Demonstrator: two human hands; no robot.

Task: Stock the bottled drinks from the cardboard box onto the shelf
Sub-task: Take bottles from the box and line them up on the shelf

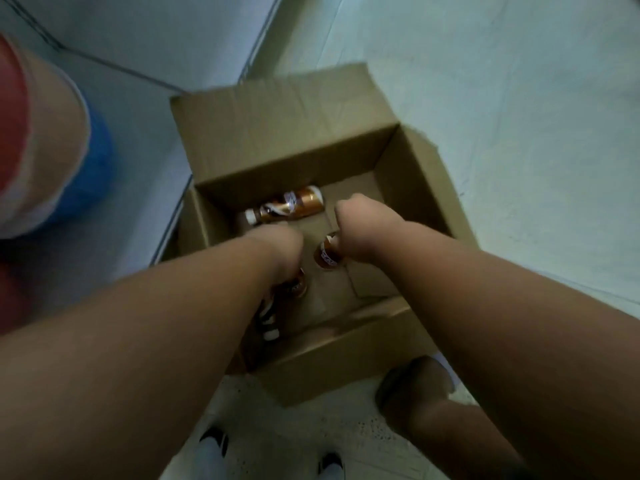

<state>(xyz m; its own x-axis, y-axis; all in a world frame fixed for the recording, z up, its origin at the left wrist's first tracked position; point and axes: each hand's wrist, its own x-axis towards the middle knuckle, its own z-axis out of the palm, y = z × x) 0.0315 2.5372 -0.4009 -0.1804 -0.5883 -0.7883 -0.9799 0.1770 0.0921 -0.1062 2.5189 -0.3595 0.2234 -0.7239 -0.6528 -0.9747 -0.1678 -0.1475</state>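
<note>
An open cardboard box [277, 140] stands on the floor below me. Both my arms reach down into it. My right hand [360, 230] is closed around the top of an upright brown bottle [325, 256] with a white cap. My left hand [280, 247] is closed on another brown bottle [296, 287] near the box's middle. A third brown bottle [289, 204] with a white cap lies on its side against the far wall. One more bottle [268, 322] lies partly hidden under my left forearm.
A pale shelf base [138, 133] runs along the left of the box. Large blurred red, white and blue containers [52, 150] sit at the far left. Pale floor [519, 133] spreads to the right. My knee [412, 389] and shoes [214, 445] are at the bottom.
</note>
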